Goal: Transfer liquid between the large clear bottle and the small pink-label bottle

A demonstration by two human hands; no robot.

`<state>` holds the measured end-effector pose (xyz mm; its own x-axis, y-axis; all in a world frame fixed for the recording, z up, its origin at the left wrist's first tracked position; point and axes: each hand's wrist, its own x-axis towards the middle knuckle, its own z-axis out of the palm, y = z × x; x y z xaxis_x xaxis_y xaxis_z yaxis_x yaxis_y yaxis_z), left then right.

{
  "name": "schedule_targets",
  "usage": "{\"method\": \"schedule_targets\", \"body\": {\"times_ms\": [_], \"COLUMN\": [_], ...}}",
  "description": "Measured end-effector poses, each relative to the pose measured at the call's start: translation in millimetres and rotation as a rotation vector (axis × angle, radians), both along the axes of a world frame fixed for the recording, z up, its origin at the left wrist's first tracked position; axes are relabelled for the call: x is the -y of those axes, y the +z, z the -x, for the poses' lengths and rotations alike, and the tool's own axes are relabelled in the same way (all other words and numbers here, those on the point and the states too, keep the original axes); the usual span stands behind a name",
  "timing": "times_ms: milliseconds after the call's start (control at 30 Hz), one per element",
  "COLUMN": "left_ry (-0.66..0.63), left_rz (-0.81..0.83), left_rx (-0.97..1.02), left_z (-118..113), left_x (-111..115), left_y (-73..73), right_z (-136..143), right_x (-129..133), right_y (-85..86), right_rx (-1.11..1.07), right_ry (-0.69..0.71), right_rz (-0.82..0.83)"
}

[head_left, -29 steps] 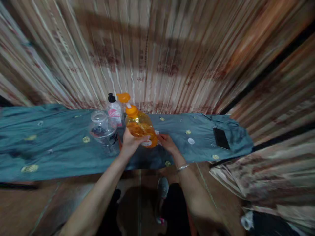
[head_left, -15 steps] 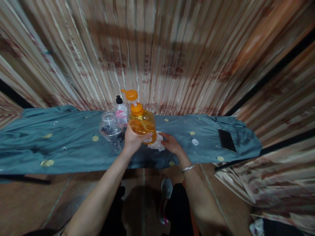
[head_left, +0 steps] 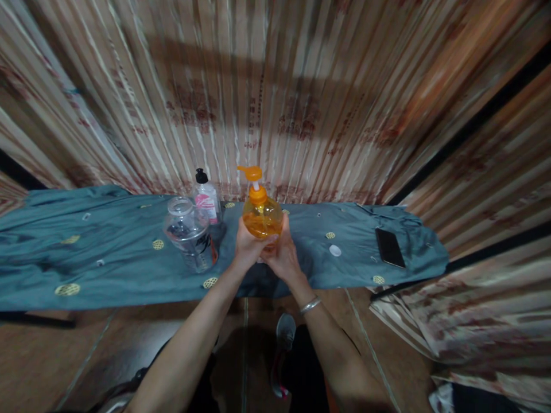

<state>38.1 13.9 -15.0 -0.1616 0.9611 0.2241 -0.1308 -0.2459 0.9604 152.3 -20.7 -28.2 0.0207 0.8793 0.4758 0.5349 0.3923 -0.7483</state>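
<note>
An orange pump bottle [head_left: 263, 217] with amber liquid stands upright between my hands over the cloth-covered table. My left hand [head_left: 249, 245] wraps round its lower left side, thumb across the front. Around its lower right side are the fingers of my right hand [head_left: 284, 252]. The hands meet in front of the bottle and hide its base. A little white shows beneath them, mostly hidden. To the left are an open clear jar [head_left: 187, 235] and, behind it, a clear bottle [head_left: 207, 201] with a black top and pink label.
The table [head_left: 116, 246] has a teal patterned cloth. A white round piece [head_left: 335, 250] and a black phone [head_left: 390, 248] lie on its right part. Striped curtains hang behind and at the sides, with dark poles in front. A shoe [head_left: 286, 330] shows below the table edge.
The orange pump bottle has moved right, away from the jar and the black-topped bottle. My right hand, earlier at the white crumpled piece, has come onto the bottle. The view has shifted slightly.
</note>
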Motion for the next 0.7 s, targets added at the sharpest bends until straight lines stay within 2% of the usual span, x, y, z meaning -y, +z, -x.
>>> {"method": "schedule_targets", "body": {"times_ms": [100,233,433,700], "left_ry": [-0.018,-0.065,-0.176,-0.258], "left_rz": [-0.013,-0.035,-0.073,-0.059], "left_rx": [0.018,0.029,0.012,-0.071], "left_z": [-14,-32,-54,-65], "left_x": [-4,-11,-15,-7], "left_y": [-6.7,-12.7,-17.9,-27.0], "right_z": [-8,-23,-47,-71], "right_x": [-4,-11,-18,-25], "right_y": [-4.5,-9.4,-8.8,-6.9], "right_rx": [0.003,0.009,-0.018,-0.041], "right_ry": [-0.096,-0.158,-0.295,-0.441], "right_rz": [-0.011,-0.035,-0.007,0.14]}}
